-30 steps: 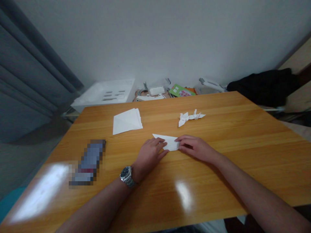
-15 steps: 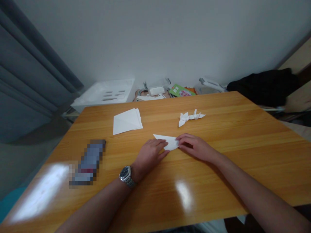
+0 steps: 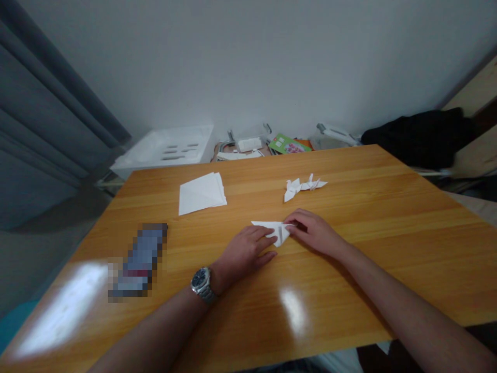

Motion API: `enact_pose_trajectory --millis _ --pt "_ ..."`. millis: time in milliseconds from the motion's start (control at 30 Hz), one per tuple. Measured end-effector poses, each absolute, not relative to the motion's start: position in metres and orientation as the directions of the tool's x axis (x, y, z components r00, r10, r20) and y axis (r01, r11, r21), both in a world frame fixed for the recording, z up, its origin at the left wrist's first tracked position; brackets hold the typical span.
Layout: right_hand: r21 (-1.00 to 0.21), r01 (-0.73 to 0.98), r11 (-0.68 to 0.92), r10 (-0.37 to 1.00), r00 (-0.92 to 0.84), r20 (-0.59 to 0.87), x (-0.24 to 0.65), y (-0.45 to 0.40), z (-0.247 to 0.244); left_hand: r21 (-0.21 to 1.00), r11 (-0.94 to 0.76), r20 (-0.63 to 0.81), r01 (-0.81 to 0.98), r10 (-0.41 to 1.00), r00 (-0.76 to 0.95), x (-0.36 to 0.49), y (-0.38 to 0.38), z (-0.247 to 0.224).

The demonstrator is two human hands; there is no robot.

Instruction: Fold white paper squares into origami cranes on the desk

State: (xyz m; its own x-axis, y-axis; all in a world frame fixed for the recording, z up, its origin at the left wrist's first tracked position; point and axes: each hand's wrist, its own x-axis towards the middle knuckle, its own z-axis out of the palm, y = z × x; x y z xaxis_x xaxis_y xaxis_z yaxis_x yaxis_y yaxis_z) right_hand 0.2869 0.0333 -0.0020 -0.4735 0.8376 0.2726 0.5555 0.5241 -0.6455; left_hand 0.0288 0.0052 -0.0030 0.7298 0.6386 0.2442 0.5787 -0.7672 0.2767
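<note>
A small piece of folded white paper [image 3: 278, 231] lies on the wooden table [image 3: 349, 207] between my hands, with a crease or raised flap near its right part. My left hand [image 3: 248, 249], with a metal watch on the wrist, rests its fingers on the paper's left part; the fingers are apart and the thumb lies on the table. My right hand [image 3: 310, 229] pinches the paper's right corner between thumb and fingers. Beyond them sit two folded paper figures [image 3: 305, 187], close together.
A stack of white paper sheets [image 3: 202, 194] lies at the back left, with a blurred-out phone-like object [image 3: 142, 259] nearer on the left. Behind the table are a white foam tray [image 3: 166, 147], a green booklet [image 3: 289, 144] and black cloth [image 3: 423, 137].
The paper has turned slightly, and its right part now shows a fold or flap. My right fingers have closed on its right corner; my left hand has shifted a little to the right.
</note>
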Motion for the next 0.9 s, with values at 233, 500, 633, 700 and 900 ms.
enact_pose_trajectory --millis 233,500,633,700,900 --pt "-0.619 0.606 0.500 0.860 -0.430 0.274 0.284 0.035 -0.007 0.295 -0.768 0.235 0.569 0.635 0.736 0.029 0.004 -0.003" --pt "-0.567 0.664 0.488 0.873 -0.388 0.296 0.280 0.035 -0.012 0.289 -0.787 0.251 0.545 0.612 0.750 0.029 0.003 -0.006" --pt "-0.560 0.684 0.468 0.884 -0.361 0.298 0.277 0.035 -0.013 0.289 -0.802 0.282 0.523 0.593 0.754 0.028 0.004 -0.007" --pt "-0.550 0.695 0.463 0.886 -0.349 0.305 0.276 0.035 -0.014 0.295 -0.804 0.294 0.516 0.590 0.752 0.028 0.005 -0.007" --pt "-0.524 0.720 0.455 0.889 -0.329 0.320 0.272 0.034 -0.015 0.293 -0.801 0.259 0.522 0.592 0.764 0.026 0.005 -0.005"
